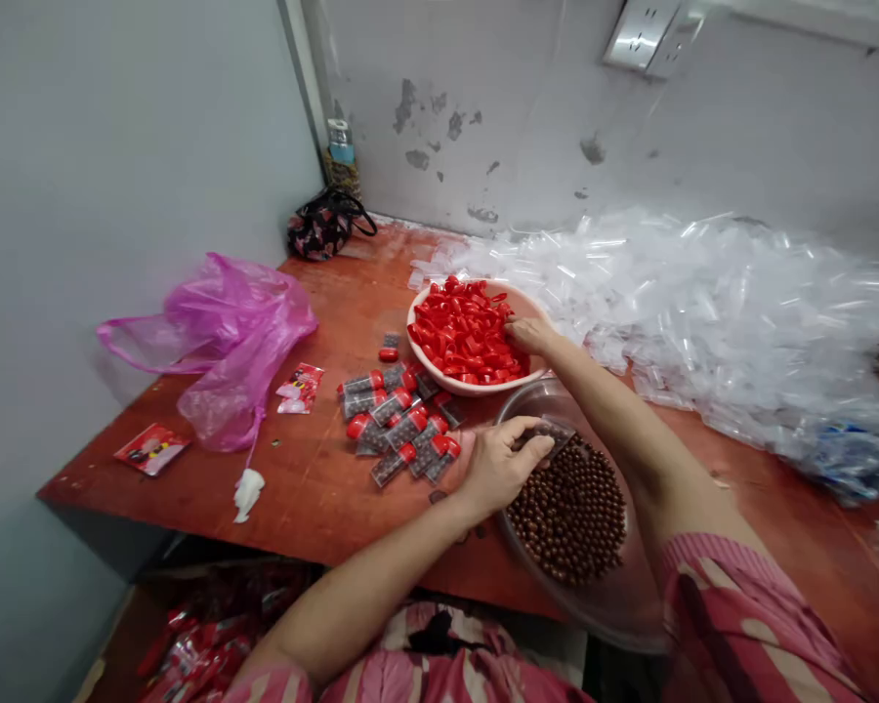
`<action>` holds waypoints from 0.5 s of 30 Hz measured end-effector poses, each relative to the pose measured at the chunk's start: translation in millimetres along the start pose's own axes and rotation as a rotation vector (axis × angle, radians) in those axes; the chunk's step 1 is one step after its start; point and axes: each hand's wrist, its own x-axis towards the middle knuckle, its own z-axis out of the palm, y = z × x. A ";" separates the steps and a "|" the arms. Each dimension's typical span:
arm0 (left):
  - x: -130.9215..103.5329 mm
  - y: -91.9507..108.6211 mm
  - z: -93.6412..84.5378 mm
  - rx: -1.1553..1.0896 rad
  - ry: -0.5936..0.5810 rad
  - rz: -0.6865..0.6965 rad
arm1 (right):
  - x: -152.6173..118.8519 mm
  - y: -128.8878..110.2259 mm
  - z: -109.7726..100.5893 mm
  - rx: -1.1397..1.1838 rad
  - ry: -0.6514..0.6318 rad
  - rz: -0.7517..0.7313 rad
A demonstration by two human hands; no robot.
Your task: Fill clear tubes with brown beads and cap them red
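clear container (555, 436) in left grip (509, 459)

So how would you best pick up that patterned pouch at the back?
I'd pinch the patterned pouch by its strap, coming from its right: the strap arches out that way, probably easier to hook than the rounded, soft-looking body, and the left wall crowds the other side.

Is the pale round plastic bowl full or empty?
Largely full: glossy red plastic caps are heaped across most of the bowl, leaving some inner wall bare.
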 end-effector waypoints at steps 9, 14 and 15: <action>0.6 3.0 0.9 -0.204 0.014 -0.052 | -68.1 -0.8 -16.0 0.522 0.276 0.233; 3.4 6.9 2.7 -0.360 0.073 -0.101 | -149.4 -27.9 -12.2 1.359 0.427 0.117; 4.0 7.6 3.0 -0.366 0.085 -0.105 | -163.1 -34.9 -10.9 1.387 0.445 0.111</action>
